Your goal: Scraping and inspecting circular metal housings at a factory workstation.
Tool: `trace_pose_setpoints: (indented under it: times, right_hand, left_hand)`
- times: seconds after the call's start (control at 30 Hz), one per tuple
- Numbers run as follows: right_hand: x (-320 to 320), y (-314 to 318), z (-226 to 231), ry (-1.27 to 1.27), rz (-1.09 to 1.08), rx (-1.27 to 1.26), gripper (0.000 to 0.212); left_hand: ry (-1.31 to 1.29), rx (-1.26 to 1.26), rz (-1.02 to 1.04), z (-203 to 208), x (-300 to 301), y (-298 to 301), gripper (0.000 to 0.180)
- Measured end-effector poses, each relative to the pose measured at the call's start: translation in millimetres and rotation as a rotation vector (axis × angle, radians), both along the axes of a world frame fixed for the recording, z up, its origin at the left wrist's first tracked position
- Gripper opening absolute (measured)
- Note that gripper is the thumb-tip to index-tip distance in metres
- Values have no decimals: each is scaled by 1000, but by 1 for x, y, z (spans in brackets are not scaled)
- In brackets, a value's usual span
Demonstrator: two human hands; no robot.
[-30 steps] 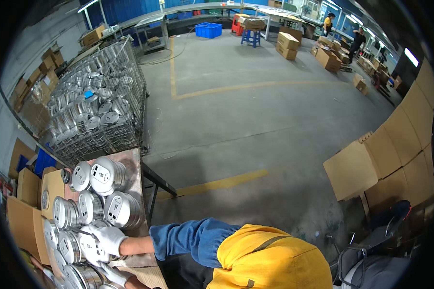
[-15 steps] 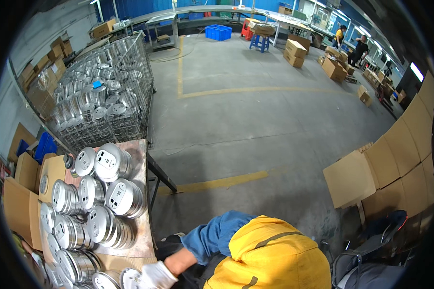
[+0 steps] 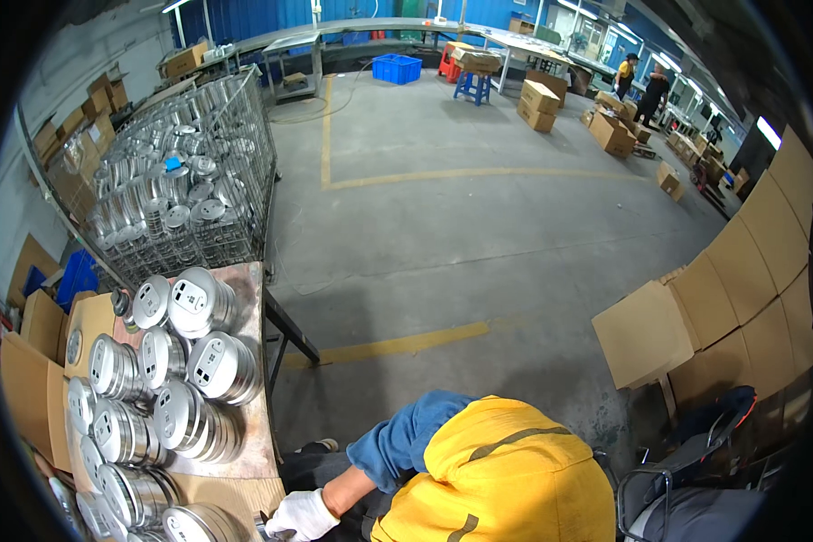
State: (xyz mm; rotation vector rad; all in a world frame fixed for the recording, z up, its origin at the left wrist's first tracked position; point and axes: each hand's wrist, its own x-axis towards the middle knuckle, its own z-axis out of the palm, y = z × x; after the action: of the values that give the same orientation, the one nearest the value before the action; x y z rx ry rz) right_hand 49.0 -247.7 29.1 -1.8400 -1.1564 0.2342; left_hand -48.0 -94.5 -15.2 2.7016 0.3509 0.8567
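My right hand (image 3: 303, 516), in a white glove, is low in the picture at the table's near right edge. Its fingers are closed on a silver metal part (image 3: 261, 526), mostly hidden and cut off by the lower rim. Left of it stand several stacks of round silver lids (image 3: 196, 423) with oval panels and small dark marks on top; the nearest stack (image 3: 200, 524) is close to the glove. At the dark lower left rim, a bit of bare skin and a whitish shape, seemingly my left hand (image 3: 64, 502), show beside the stacks; its fingers cannot be made out.
The stacks stand on a worn table (image 3: 251, 361) with cardboard on it. Beyond is a wire cage (image 3: 260, 172) full of metal parts. Open cartons (image 3: 32, 388) stand left. A cardboard wall (image 3: 741, 289) and a chair (image 3: 686, 461) are at right. Two people work far off.
My right hand has drawn slightly right, away from the stacks. The flat round lid face seen by it earlier now shows only as a silver edge. The whole view has shifted a little.
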Motion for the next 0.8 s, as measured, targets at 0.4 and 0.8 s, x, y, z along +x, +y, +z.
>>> trace_pose_setpoints:
  times: [0.4, 0.8]
  right_hand:
    - [-1, 9, -12, 98, -93, 170, 41]
    - [7, 17, -22, 305, -287, 381, 33]
  left_hand:
    - [37, 188, -137, 19, -19, -6, 37]
    - [-51, 269, 3, 7, -41, 4, 32]
